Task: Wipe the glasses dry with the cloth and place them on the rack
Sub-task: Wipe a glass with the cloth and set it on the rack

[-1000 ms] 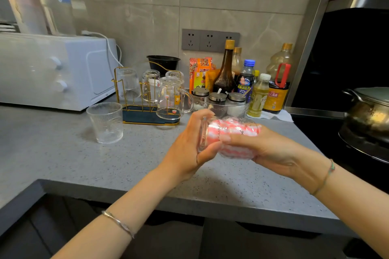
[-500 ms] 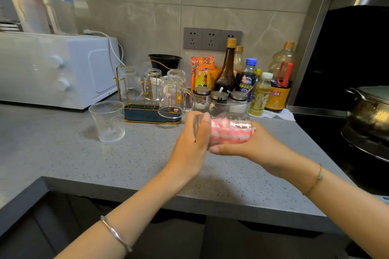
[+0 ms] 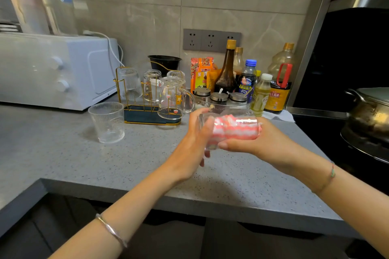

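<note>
A clear glass (image 3: 210, 120) lies on its side in the air above the counter, with a pink and white cloth (image 3: 235, 129) stuffed inside it. My left hand (image 3: 194, 143) grips the glass at its left end. My right hand (image 3: 259, 143) holds it from the right and below, fingers curled round the glass and cloth. A gold wire rack (image 3: 147, 109) with a dark base stands behind, carrying three upturned glasses and a glass pitcher (image 3: 174, 99). A ribbed glass (image 3: 107, 122) stands upright on the counter left of the rack.
A white microwave (image 3: 52, 69) fills the back left. Sauce bottles (image 3: 227, 71), jars and packets crowd the back wall behind my hands. A stove with a metal pot (image 3: 370, 113) lies to the right. The grey counter (image 3: 63, 153) has its front edge close to my forearms.
Both hands have turned the glass round the cloth; my left hand shifted its grip lower on the rim. The glass stays at about the same spot above the counter.
</note>
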`<state>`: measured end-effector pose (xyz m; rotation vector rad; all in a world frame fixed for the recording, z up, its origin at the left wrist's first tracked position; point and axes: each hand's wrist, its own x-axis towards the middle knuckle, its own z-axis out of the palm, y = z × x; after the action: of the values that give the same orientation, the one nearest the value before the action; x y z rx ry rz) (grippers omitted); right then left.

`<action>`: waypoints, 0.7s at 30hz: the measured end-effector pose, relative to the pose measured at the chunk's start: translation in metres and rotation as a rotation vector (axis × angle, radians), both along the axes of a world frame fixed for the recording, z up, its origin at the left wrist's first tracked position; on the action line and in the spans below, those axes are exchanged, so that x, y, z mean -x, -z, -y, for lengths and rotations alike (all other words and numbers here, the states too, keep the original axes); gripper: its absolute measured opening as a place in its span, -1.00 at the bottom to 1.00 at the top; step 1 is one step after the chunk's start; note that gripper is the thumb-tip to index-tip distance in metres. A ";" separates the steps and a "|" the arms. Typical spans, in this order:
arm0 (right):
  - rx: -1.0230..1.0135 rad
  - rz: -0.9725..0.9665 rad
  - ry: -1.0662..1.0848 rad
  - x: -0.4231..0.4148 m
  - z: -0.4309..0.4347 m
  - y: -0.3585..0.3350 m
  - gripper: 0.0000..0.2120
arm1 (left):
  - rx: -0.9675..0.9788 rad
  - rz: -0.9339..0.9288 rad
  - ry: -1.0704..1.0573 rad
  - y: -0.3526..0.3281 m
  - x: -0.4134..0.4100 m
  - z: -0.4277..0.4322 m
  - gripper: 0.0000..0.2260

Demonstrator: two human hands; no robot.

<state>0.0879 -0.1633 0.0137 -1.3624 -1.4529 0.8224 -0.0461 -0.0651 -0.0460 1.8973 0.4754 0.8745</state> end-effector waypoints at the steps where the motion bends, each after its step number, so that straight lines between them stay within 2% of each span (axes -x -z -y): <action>1: -0.025 0.068 0.002 0.000 0.000 0.000 -0.72 | 0.168 -0.004 0.023 -0.002 -0.002 0.002 -0.20; 3: -0.039 0.125 -0.012 0.003 0.001 0.001 -0.71 | 0.356 0.008 0.020 -0.006 -0.006 0.004 -0.22; 4: -0.030 0.116 -0.016 0.004 0.001 0.002 -0.70 | 0.361 0.011 -0.018 -0.006 -0.008 0.002 -0.27; 7: 0.014 0.069 0.001 0.004 -0.003 0.005 -0.67 | 0.205 0.059 -0.098 -0.004 -0.010 0.004 -0.55; 10: 0.090 -0.075 -0.004 0.004 -0.005 0.005 -0.71 | 0.021 0.162 -0.033 0.003 -0.007 0.000 -0.76; 11: 0.125 -0.169 -0.008 0.004 -0.005 0.004 -0.72 | -0.073 0.169 -0.014 0.006 -0.005 -0.003 -0.72; 14: 0.192 -0.376 -0.026 0.004 -0.003 0.001 -0.74 | -0.366 0.101 -0.049 0.011 0.001 -0.010 -0.42; 16: 0.198 -0.352 -0.029 0.002 -0.003 0.001 -0.71 | -0.411 0.110 -0.065 0.011 0.002 -0.010 -0.41; 18: 0.166 -0.297 -0.003 0.000 -0.003 0.000 -0.70 | -0.387 0.114 -0.054 0.012 0.001 -0.009 -0.48; 21: 0.055 -0.102 0.041 -0.002 -0.003 -0.001 -0.80 | -0.204 0.106 -0.040 0.007 -0.003 -0.001 -0.71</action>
<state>0.0895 -0.1607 0.0149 -1.3671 -1.3286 0.8976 -0.0429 -0.0637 -0.0535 2.0190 0.3728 1.0788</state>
